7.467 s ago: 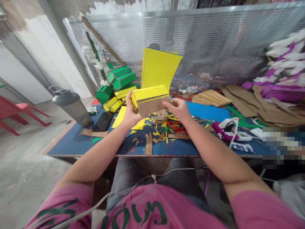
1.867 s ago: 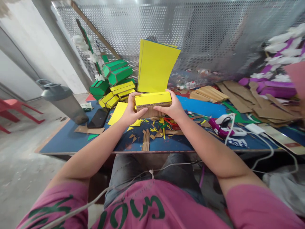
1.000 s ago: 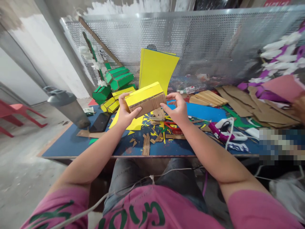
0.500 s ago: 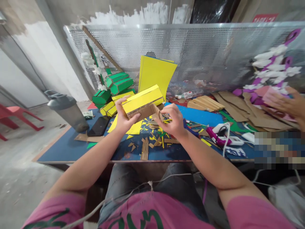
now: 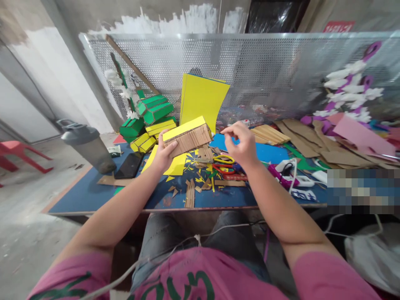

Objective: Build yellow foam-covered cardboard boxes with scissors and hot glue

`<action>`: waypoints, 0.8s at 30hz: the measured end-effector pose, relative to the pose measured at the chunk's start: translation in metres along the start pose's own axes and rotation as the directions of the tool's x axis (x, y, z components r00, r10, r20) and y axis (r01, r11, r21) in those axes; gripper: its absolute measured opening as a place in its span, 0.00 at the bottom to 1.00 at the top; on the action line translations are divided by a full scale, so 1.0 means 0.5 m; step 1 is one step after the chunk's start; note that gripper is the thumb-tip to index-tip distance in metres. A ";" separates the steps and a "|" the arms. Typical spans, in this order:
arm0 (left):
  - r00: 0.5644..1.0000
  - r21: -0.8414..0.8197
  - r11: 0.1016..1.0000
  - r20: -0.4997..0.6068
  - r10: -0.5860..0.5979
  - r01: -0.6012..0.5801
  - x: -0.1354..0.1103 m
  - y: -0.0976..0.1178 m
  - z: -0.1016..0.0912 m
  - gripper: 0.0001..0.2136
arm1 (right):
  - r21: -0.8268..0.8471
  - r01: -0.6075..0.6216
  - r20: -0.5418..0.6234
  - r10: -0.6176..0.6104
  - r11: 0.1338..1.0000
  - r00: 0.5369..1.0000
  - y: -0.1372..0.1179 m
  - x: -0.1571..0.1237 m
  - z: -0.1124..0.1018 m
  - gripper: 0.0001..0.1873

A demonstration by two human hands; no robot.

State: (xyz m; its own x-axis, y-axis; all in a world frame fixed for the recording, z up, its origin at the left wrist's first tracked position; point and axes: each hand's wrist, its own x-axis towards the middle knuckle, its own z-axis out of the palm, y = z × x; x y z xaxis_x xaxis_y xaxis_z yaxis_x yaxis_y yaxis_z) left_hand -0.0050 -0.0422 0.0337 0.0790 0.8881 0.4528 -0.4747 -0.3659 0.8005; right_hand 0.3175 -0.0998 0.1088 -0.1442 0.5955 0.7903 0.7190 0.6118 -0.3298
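My left hand [image 5: 162,152] grips a cardboard block [image 5: 187,136] with a yellow paper top and bare brown sides, tilted and held above the blue table [image 5: 93,187]. My right hand [image 5: 242,141] hovers to the right of the block, apart from it, fingers curled and pinched together; I cannot make out anything between them. Below the hands lie cardboard and yellow paper scraps [image 5: 190,189] and scissors with yellow and red handles [image 5: 223,163].
Upright yellow sheets [image 5: 201,98] lean on the perforated metal screen [image 5: 250,71]. Green and yellow finished blocks [image 5: 150,116] are stacked at back left. A grey shaker bottle [image 5: 87,143] and a phone [image 5: 126,165] sit left. A glue gun [image 5: 286,173], cardboard strips [image 5: 312,137] and purple-white paper flowers [image 5: 350,91] lie right.
My right hand has let go of the block and lifted away to the right. My left hand alone holds the block, turned so a brown side faces me. The other person's hand has left view.
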 end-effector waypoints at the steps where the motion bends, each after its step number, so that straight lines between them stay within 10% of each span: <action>1: 1.000 -0.025 0.999 0.013 -0.022 0.023 0.001 0.004 -0.003 0.43 | -0.099 -0.105 0.099 0.115 0.990 0.988 0.014 0.003 -0.020 0.09; 5: 0.971 -0.118 0.972 0.150 -0.185 0.204 0.007 0.010 -0.026 0.42 | -0.576 -0.193 0.555 0.553 0.795 0.621 0.069 -0.037 -0.074 0.12; 7: 0.939 -0.155 0.943 0.230 -0.256 0.295 0.011 0.005 -0.038 0.41 | -0.649 -0.165 0.557 0.611 0.743 0.563 0.083 -0.081 -0.085 0.20; 12: 0.882 -0.233 0.880 0.343 -0.325 0.415 0.012 -0.005 -0.054 0.36 | -0.665 -0.098 0.502 0.541 0.741 0.675 0.078 -0.172 -0.102 0.26; 18: 0.861 -0.256 0.849 0.360 -0.360 0.463 0.011 -0.006 -0.060 0.32 | -0.712 -0.139 0.442 0.592 0.689 0.674 0.088 -0.183 -0.086 0.17; 24: 0.868 -0.216 0.865 0.329 -0.372 0.452 0.007 -0.004 -0.050 0.31 | -0.240 -0.277 0.247 0.334 0.930 0.909 0.067 -0.151 -0.127 0.07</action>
State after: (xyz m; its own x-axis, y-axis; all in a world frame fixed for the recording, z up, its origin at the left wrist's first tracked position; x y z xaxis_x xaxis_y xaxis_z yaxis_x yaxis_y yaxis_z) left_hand -0.0256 -0.0314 0.0238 0.5332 0.8155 0.2248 -0.5646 0.1451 0.8125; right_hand 0.3958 -0.1573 0.0708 -0.0589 0.8748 0.4808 0.8721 0.2795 -0.4016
